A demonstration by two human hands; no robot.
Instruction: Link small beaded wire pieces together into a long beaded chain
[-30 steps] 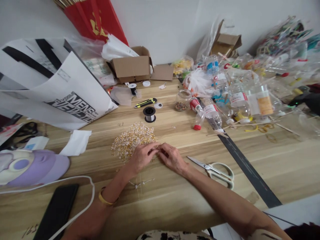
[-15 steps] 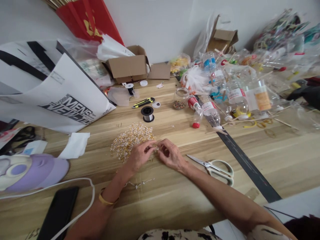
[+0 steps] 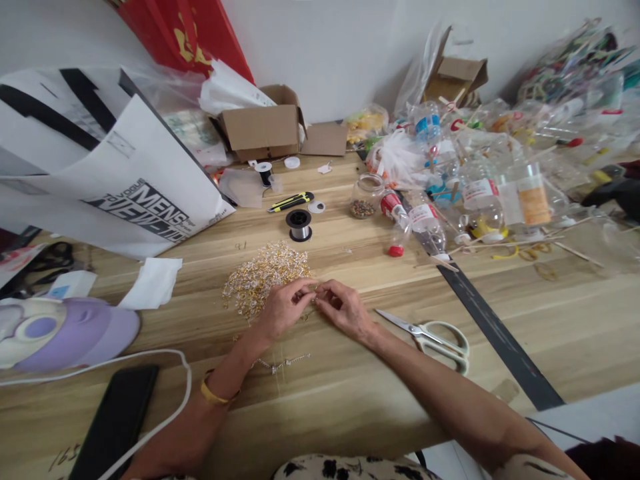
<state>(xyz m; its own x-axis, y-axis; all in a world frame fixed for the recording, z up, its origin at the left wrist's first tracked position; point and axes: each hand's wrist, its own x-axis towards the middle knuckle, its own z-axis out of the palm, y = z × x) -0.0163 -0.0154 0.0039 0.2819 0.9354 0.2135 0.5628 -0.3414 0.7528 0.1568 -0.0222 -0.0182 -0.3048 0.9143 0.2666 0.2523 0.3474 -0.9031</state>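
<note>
My left hand (image 3: 286, 307) and my right hand (image 3: 345, 308) meet fingertip to fingertip over the wooden table. Thumb and forefinger are pinched on each, around something too small to make out. Beside and behind my left hand lies a heap of gold and clear beads (image 3: 265, 273). Below my left wrist a short beaded chain (image 3: 284, 364) rests on the wood, with a fine thread near it. Scissors (image 3: 430, 337) with pale handles lie to the right of my right hand, apart from it. A spool of clear line (image 3: 299, 227) stands beyond the beads.
A yellow-black utility knife (image 3: 291, 202), a jar of small beads (image 3: 365, 197) and a cardboard box (image 3: 260, 130) are farther back. Plastic bottles (image 3: 427, 223) crowd the right. At left are a white paper bag (image 3: 150, 173), a purple device (image 3: 75, 333) and a black phone (image 3: 117, 420).
The head view has shifted slightly, so the background sits a little farther right. Both hands stay pinched together, with only small finger movement; the right fingers look straighter.
</note>
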